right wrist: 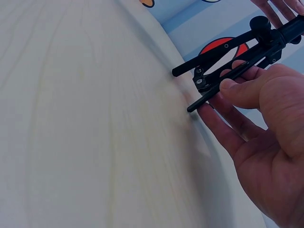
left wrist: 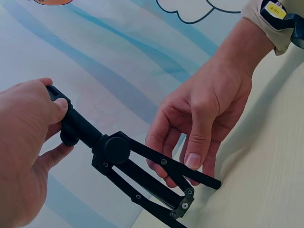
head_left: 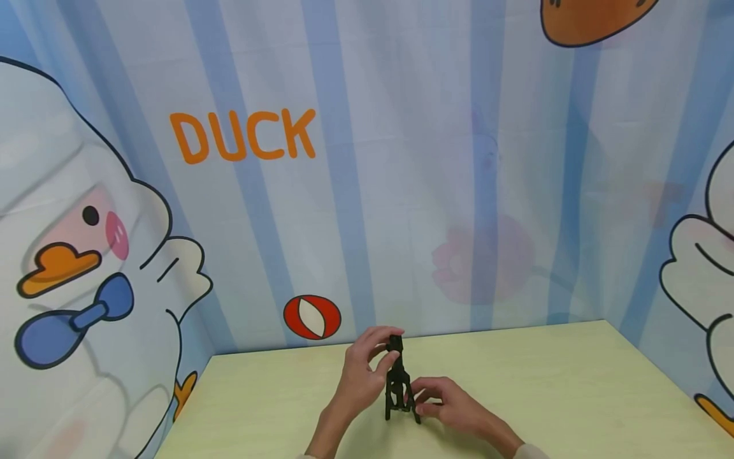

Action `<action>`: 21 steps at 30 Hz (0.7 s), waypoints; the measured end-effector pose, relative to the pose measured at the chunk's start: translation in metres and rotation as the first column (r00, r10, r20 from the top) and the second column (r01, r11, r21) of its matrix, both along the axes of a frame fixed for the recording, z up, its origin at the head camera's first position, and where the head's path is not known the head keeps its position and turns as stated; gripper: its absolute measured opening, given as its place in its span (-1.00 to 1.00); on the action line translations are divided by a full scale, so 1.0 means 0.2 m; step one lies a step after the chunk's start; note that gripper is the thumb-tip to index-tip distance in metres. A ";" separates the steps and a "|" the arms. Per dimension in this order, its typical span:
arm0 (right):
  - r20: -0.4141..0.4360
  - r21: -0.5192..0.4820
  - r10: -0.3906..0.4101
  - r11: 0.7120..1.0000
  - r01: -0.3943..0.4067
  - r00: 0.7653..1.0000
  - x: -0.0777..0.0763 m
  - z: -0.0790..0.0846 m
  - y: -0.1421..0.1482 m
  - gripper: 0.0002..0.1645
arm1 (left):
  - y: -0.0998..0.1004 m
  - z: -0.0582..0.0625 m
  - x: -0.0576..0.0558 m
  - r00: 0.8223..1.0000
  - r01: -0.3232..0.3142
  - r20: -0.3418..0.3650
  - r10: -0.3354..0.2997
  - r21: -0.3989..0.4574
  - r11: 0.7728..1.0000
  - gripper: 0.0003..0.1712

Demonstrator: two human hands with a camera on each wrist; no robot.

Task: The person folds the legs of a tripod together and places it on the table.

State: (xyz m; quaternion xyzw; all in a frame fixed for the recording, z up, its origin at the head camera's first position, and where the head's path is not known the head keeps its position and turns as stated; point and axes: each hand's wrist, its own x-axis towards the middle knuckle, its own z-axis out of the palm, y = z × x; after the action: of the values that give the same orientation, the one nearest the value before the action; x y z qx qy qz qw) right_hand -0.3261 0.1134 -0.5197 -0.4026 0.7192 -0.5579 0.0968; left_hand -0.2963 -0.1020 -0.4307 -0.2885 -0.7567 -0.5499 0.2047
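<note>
A small black tripod stands roughly upright between my two hands, its legs partly spread. My left hand grips its top, thumb on one side and fingers on the other. Low down, my right hand pinches one leg. In the right wrist view the thumb of the right hand lies along that leg, with fingers behind it. A round knob and hinged braces show in the left wrist view. Whether every foot touches the table is unclear.
The pale wooden table spreads around the hands. Behind it hangs a blue-striped curtain with printed duck figures and a red ball. A wrist-worn device sits at the right sleeve.
</note>
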 end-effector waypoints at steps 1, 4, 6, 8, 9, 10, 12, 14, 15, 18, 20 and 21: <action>-0.007 0.001 0.000 1.000 0.000 1.000 0.00 0.00 0.00 -0.73 | 0.00 -0.01 -0.01 1.000 0.008 -0.003 -0.008 0.002 1.000 -0.52; -0.020 0.002 -0.001 1.000 0.001 1.000 0.00 0.00 0.00 -0.75 | -0.01 -0.02 -0.02 0.999 0.031 -0.012 -0.031 0.010 0.999 -0.52; -0.025 -0.002 -0.001 1.000 0.001 1.000 0.00 0.00 -0.01 -0.76 | -0.02 -0.02 -0.02 0.999 0.048 -0.013 -0.048 0.013 0.999 -0.52; -0.027 -0.005 0.000 1.000 -0.001 1.000 0.00 0.00 -0.01 -0.77 | -0.02 -0.01 -0.02 0.998 0.054 -0.017 -0.054 0.009 0.998 -0.52; -0.030 -0.008 0.000 1.000 -0.001 1.000 0.00 0.00 -0.01 -0.77 | -0.03 -0.01 -0.01 0.998 0.056 -0.017 -0.056 0.006 0.998 -0.52; -0.033 -0.009 0.000 1.000 0.000 0.999 0.01 0.00 -0.02 -0.77 | -0.03 -0.01 -0.01 0.998 0.058 -0.017 -0.058 0.003 0.998 -0.52; -0.036 -0.012 -0.002 1.000 0.002 0.999 0.01 0.00 -0.02 -0.77 | -0.03 -0.01 -0.01 0.998 0.060 -0.017 -0.060 -0.002 0.998 -0.51; -0.040 -0.011 -0.006 1.000 0.006 0.999 0.01 0.00 -0.02 -0.78 | -0.03 -0.01 -0.01 0.998 0.060 -0.017 -0.060 -0.004 0.998 -0.50; -0.042 -0.011 -0.009 1.000 0.008 0.999 0.01 0.00 -0.02 -0.78 | -0.03 -0.01 -0.01 0.998 0.060 -0.018 -0.060 -0.005 0.998 -0.50; -0.047 -0.003 -0.015 1.000 0.015 0.999 0.01 0.00 -0.03 -0.79 | -0.04 -0.01 -0.01 0.998 0.058 -0.023 -0.058 -0.008 0.998 -0.49; -0.053 0.003 -0.019 1.000 0.019 0.998 0.01 0.00 -0.03 -0.80 | -0.04 -0.01 -0.01 0.998 0.057 -0.026 -0.057 -0.007 0.998 -0.50; -0.057 0.005 -0.021 1.000 0.021 0.998 0.01 0.00 -0.03 -0.79 | -0.04 -0.01 -0.01 0.998 0.057 -0.026 -0.057 -0.007 0.998 -0.50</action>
State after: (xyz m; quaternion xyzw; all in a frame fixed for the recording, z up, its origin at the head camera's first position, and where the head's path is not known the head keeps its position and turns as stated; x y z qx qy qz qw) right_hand -0.3240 0.1078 -0.5196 -0.4106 0.7275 -0.5450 0.0716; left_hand -0.2992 -0.1100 -0.4336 -0.3177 -0.7472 -0.5491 0.1980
